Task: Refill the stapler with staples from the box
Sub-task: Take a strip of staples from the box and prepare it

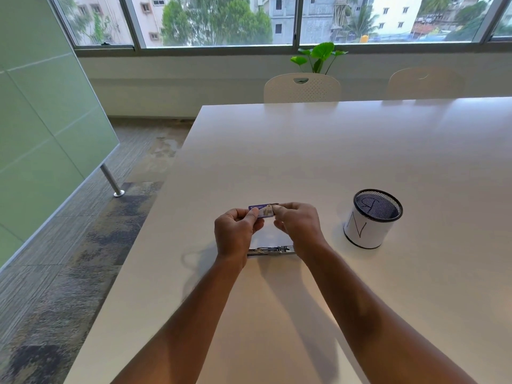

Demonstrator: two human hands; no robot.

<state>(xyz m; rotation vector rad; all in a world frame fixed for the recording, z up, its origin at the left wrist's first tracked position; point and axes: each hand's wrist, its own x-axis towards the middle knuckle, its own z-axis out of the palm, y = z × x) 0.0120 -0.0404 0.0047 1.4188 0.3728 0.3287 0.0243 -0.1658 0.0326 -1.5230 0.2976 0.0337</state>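
Observation:
A small purple-and-white staple box (261,211) is held up above the white table (304,151), between both hands. My left hand (235,231) pinches its left end with thumb and fingers. My right hand (297,221) pinches its right end, where a flap looks lifted. The metal stapler (273,250) lies flat on the table below and between my wrists, its ends hidden behind them. Whether it is opened up I cannot tell.
A black mesh pen cup (372,218) wrapped in white paper stands to the right of my hands. Two white chairs (302,88) are at the table's far edge. The table's left edge (155,217) drops to carpet.

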